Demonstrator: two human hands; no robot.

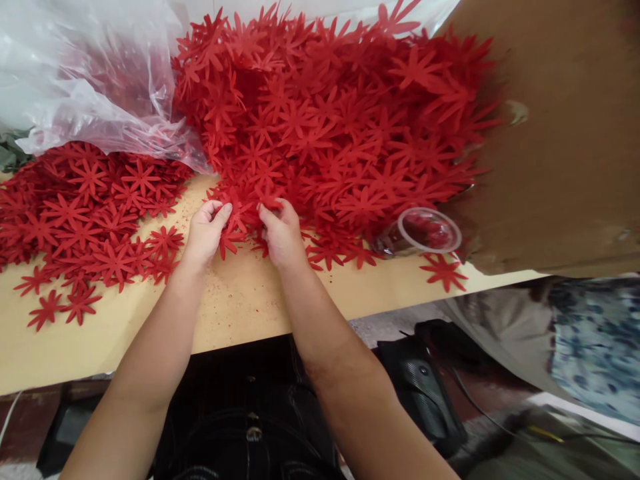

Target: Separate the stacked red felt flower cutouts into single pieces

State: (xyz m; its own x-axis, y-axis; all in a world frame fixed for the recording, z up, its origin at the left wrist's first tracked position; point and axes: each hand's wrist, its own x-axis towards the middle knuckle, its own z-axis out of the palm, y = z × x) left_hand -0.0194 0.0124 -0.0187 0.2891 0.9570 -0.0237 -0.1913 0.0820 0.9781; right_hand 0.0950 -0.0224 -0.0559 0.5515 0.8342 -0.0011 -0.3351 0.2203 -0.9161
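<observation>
At the front of a tall heap of red flower cutouts, my left hand pinches the edge of a red flower cutout between thumb and fingers. Close by on its right, my right hand is also closed in a pinch, with a bit of red showing at its fingertips. Whether both hands grip the same flower cutout I cannot tell, as the red shapes merge there. Small red crumbs dot the tabletop below my wrists.
On the left lies a second, lower pile of red flower cutouts, partly under a clear plastic bag. A clear plastic cup lies tipped at right, near a single flower cutout. A large cardboard box borders the right side.
</observation>
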